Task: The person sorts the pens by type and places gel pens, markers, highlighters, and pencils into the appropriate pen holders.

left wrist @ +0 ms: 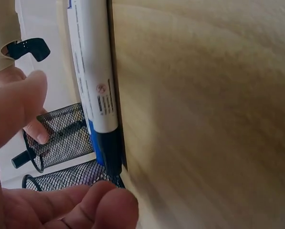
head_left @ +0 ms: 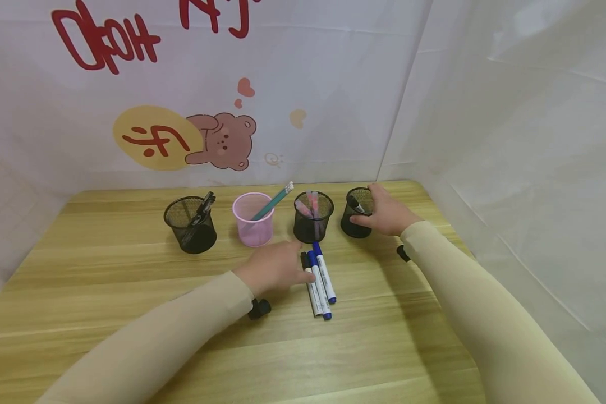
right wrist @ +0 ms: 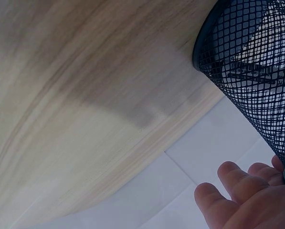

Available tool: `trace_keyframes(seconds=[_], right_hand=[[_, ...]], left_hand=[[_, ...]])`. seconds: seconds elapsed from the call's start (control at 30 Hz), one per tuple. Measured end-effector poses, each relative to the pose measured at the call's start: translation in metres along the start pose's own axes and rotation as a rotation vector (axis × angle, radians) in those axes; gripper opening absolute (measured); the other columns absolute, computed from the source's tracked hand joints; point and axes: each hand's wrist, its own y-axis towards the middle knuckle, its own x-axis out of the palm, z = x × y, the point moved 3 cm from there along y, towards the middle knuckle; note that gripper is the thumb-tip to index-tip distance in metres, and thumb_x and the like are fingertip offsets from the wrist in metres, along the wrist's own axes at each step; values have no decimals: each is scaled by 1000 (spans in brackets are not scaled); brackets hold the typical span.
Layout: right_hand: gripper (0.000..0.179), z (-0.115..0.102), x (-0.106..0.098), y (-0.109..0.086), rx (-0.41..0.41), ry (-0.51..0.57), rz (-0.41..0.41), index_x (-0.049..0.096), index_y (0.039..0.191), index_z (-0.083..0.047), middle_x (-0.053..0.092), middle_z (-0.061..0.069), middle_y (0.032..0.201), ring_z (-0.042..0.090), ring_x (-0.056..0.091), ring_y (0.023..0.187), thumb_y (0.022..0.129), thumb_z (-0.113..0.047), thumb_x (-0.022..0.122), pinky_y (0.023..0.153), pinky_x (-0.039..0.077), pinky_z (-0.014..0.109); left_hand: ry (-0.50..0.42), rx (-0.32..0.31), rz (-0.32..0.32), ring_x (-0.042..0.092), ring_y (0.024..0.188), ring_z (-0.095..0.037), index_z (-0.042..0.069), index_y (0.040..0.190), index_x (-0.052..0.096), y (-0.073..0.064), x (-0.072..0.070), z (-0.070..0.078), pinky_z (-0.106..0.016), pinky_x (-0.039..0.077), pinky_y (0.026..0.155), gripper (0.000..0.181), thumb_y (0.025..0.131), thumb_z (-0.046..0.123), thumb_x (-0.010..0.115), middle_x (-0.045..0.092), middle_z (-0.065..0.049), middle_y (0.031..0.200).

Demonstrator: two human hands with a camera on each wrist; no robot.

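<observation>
Three whiteboard markers lie side by side on the table: a black-capped marker (head_left: 311,292) and two blue-capped markers (head_left: 326,275). My left hand (head_left: 275,265) is over their capped ends, thumb and fingers apart. In the left wrist view, the black cap (left wrist: 110,148) sits close by its fingertips (left wrist: 117,207). My right hand (head_left: 386,212) is at the rim of the rightmost black mesh cup (head_left: 356,225), thumb in front and fingers behind. Inside that cup leans a black-capped marker (head_left: 355,203). In the right wrist view the fingers (right wrist: 237,183) spread loosely beside the mesh.
Along the back of the table (head_left: 222,348) stand a black mesh cup (head_left: 198,238) with black pens, a pink cup (head_left: 255,231) with green pencils, and another black mesh cup (head_left: 310,227) with pinkish pens. A printed white curtain (head_left: 323,67) hangs behind.
</observation>
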Motion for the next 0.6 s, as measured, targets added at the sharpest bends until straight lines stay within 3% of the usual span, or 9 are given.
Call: trace_keyframes(seconds=[0.23,0.47,0.6], right_hand=[[115,0,1,0,-6,6,7,15,164,2,26,27,168,48,39,150,89,-64,74,122,36,61],[109,-1,1,0,-14,6,14,18,162,1,30,26,165,49,45,146,90,-57,76,120,39,62],[111,1,1,1,-12,-1,12,16,163,1,27,27,167,49,43,147,91,-58,75,120,38,63]], left_hand=[[40,30,-36,69,106,-23,4,137,59,6,8,3,-43,57,93,76,90,62,75,72,-9,122],[47,19,-67,68,114,-26,-1,148,52,8,10,3,-44,56,104,86,91,59,75,70,-14,134],[-1,-1,-92,67,114,-25,-1,152,48,12,10,3,-45,54,106,88,91,56,76,68,-16,137]])
